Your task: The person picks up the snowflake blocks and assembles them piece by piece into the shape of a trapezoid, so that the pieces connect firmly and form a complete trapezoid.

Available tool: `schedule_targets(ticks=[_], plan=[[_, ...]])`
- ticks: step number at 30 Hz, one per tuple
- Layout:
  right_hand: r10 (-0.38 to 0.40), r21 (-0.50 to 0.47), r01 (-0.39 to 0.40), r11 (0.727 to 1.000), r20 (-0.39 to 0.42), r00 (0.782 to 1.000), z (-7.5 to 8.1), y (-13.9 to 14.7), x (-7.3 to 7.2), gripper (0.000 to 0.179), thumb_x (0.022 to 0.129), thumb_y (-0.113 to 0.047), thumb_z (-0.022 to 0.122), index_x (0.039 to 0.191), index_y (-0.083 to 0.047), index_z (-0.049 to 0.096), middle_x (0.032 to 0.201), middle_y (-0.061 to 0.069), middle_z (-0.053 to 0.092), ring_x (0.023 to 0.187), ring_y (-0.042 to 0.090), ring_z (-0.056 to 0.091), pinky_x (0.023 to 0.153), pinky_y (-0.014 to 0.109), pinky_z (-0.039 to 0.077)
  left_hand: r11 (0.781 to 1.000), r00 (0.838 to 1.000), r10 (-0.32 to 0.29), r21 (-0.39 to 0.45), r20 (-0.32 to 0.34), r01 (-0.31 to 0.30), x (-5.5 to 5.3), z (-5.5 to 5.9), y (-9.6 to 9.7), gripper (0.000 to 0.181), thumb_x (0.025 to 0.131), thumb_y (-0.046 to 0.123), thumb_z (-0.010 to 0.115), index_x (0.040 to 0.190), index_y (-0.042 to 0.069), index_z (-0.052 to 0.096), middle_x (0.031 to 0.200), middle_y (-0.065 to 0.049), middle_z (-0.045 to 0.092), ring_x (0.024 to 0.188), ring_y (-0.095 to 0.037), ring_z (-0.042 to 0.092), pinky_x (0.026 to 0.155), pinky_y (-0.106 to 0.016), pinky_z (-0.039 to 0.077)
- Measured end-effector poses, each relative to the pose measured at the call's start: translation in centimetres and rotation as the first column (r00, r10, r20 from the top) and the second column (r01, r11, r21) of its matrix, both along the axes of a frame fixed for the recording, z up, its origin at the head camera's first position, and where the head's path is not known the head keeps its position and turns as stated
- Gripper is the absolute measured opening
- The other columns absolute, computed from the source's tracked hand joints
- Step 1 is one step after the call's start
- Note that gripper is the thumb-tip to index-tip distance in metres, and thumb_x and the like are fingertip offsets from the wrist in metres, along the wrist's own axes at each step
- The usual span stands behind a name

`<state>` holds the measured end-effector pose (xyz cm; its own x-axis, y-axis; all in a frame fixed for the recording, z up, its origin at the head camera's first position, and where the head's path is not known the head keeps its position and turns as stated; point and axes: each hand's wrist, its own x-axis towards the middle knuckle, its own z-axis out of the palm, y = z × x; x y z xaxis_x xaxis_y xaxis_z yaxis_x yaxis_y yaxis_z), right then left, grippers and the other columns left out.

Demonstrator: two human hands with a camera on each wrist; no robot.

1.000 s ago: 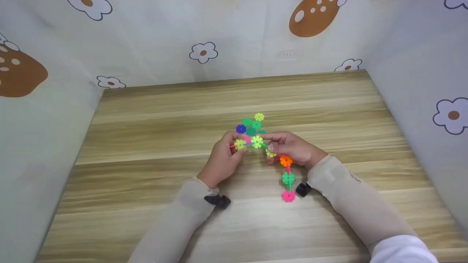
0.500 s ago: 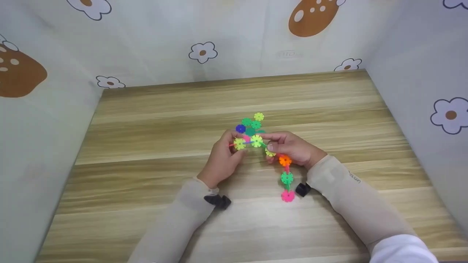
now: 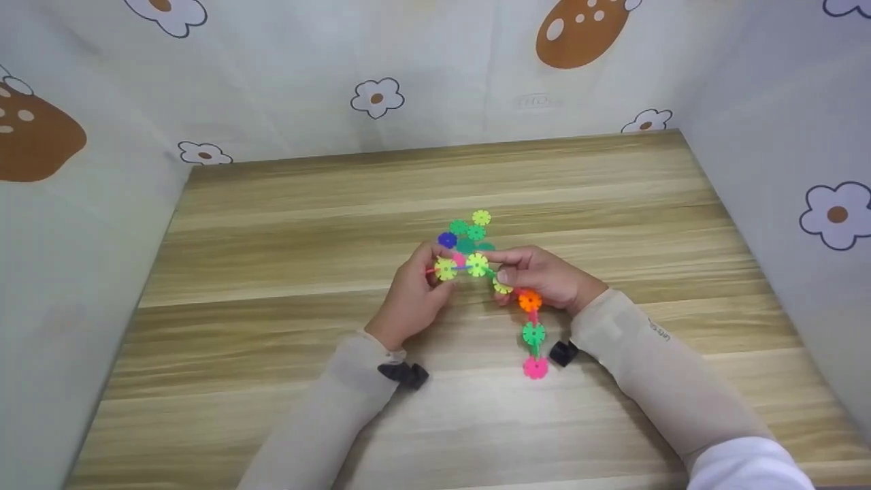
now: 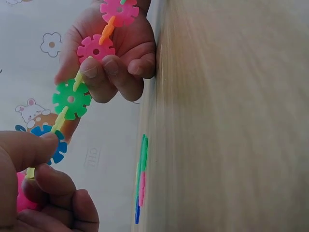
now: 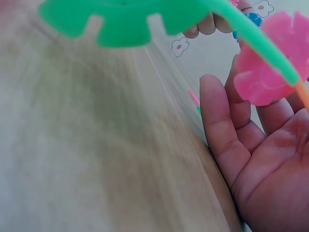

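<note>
Both hands hold a chain of interlocking snowflake discs above the table. My left hand [image 3: 408,299] pinches it near the left end; in the left wrist view its thumb lies on a blue disc [image 4: 59,150]. My right hand [image 3: 551,278] grips the chain farther along, its fingers curled by a pink disc [image 4: 96,48] and a green disc [image 4: 71,99] between the hands. Past the right hand, an orange disc [image 3: 530,300], a green disc [image 3: 534,333] and a pink end disc [image 3: 535,368] hang toward the person. The left end is partly hidden by the left fingers.
Loose discs lie flat on the wood-grain table [image 3: 272,272] just beyond the hands: a yellow one [image 3: 481,217], a dark blue one [image 3: 447,240], a pink one and several green ones. Patterned walls [image 3: 442,75] stand at the back and both sides.
Both hands keep their hold in nearly the same place. The hanging end of the chain has shifted very slightly toward the person. The loose discs stay where they were.
</note>
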<state>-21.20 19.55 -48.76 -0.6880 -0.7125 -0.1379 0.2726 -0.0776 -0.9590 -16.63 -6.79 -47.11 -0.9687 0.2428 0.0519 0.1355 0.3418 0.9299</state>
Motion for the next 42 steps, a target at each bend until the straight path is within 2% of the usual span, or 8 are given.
schedule_targets(ticks=[10, 17, 24, 28, 31, 34, 38, 42], plan=[[-0.004, 0.000, 0.004, 1.000, 0.002, 1.000, -0.2, 0.2, 0.1, 0.042, 0.103, -0.009, 0.065, 0.143, -0.025, 0.067, 0.128, -0.005, 0.074, 0.081, 0.010, 0.075, 0.087, 0.027, 0.061, 1.000, 1.000, -0.012, 0.004, -0.005, 0.012, 0.1, 0.1, 0.0, 0.033, 0.098, 0.006, 0.072, 0.127, 0.008, 0.055, 0.087, -0.003, 0.050, 0.075, -0.015, 0.051, 0.065, -0.024, 0.044], [0.020, -0.022, -0.020, 1.000, -0.014, 1.000, -0.4, 0.3, 0.0, 0.041, 0.103, -0.010, 0.065, 0.137, -0.033, 0.070, 0.126, -0.006, 0.076, 0.082, 0.010, 0.075, 0.088, 0.027, 0.060, 1.000, 1.000, -0.016, 0.008, -0.007, 0.016, 0.1, 0.2, 0.0, 0.033, 0.098, 0.006, 0.072, 0.128, 0.006, 0.055, 0.088, -0.004, 0.052, 0.077, -0.016, 0.052, 0.066, -0.024, 0.046], [0.012, -0.020, -0.012, 1.000, -0.010, 1.000, -0.3, 0.3, 0.0, 0.040, 0.103, -0.010, 0.066, 0.135, -0.033, 0.071, 0.131, -0.008, 0.073, 0.085, 0.010, 0.076, 0.089, 0.025, 0.060, 1.000, 0.999, -0.029, 0.013, 0.014, 0.029, 0.2, 0.3, 0.2, 0.036, 0.099, 0.007, 0.072, 0.129, 0.007, 0.053, 0.094, -0.005, 0.054, 0.080, -0.016, 0.054, 0.067, -0.023, 0.048], [0.003, -0.009, -0.003, 1.000, -0.010, 1.000, -0.2, 0.4, 0.1, 0.038, 0.103, -0.011, 0.067, 0.135, -0.031, 0.072, 0.126, -0.007, 0.075, 0.084, 0.010, 0.076, 0.089, 0.025, 0.060, 0.999, 0.999, -0.033, 0.006, 0.011, 0.033, 0.2, 0.3, 0.2, 0.036, 0.099, 0.008, 0.072, 0.130, 0.006, 0.053, 0.095, -0.007, 0.056, 0.080, -0.017, 0.054, 0.068, -0.024, 0.048], [-0.009, 0.002, 0.009, 1.000, 0.000, 1.000, -0.2, 0.3, 0.1, 0.038, 0.103, -0.012, 0.066, 0.138, -0.026, 0.071, 0.113, -0.004, 0.077, 0.081, 0.012, 0.075, 0.087, 0.027, 0.061, 0.999, 0.999, -0.035, -0.006, -0.003, 0.035, 0.1, 0.2, 0.2, 0.035, 0.100, 0.008, 0.071, 0.130, 0.007, 0.053, 0.104, -0.009, 0.061, 0.088, -0.017, 0.057, 0.075, -0.026, 0.050], [-0.054, 0.003, 0.053, 0.999, 0.033, 0.998, -0.2, 0.2, 0.0, 0.039, 0.105, -0.010, 0.062, 0.142, -0.019, 0.068, 0.101, 0.000, 0.075, 0.077, 0.014, 0.072, 0.083, 0.031, 0.063, 0.999, 0.999, -0.037, -0.006, -0.007, 0.037, -0.2, 0.0, 0.1, 0.043, 0.099, 0.007, 0.071, 0.136, 0.006, 0.050, 0.114, -0.011, 0.061, 0.093, -0.019, 0.057, 0.078, -0.027, 0.051], [-0.170, 0.009, 0.170, 0.985, 0.073, 0.983, -0.1, 0.0, -0.1, 0.043, 0.106, -0.008, 0.055, 0.149, -0.009, 0.060, 0.093, 0.004, 0.069, 0.071, 0.016, 0.066, 0.079, 0.037, 0.064, 1.000, 1.000, -0.007, 0.004, 0.021, 0.007, -0.6, -0.3, -0.1, 0.057, 0.097, 0.004, 0.068, 0.147, 0.004, 0.041, 0.126, -0.012, 0.057, 0.093, -0.022, 0.058, 0.076, -0.031, 0.052], [-0.261, 0.032, 0.259, 0.965, 0.099, 0.960, 0.0, -0.2, -0.3, 0.050, 0.106, -0.008, 0.050, 0.156, -0.002, 0.048, 0.081, 0.003, 0.063, 0.066, 0.016, 0.062, 0.075, 0.038, 0.064, 0.997, 0.996, -0.004, -0.080, 0.086, 0.011, -0.8, -0.5, -0.3, 0.057, 0.097, 0.002, 0.057, 0.151, 0.003, 0.039, 0.142, -0.015, 0.055, 0.101, -0.027, 0.059, 0.087, -0.038, 0.052]])
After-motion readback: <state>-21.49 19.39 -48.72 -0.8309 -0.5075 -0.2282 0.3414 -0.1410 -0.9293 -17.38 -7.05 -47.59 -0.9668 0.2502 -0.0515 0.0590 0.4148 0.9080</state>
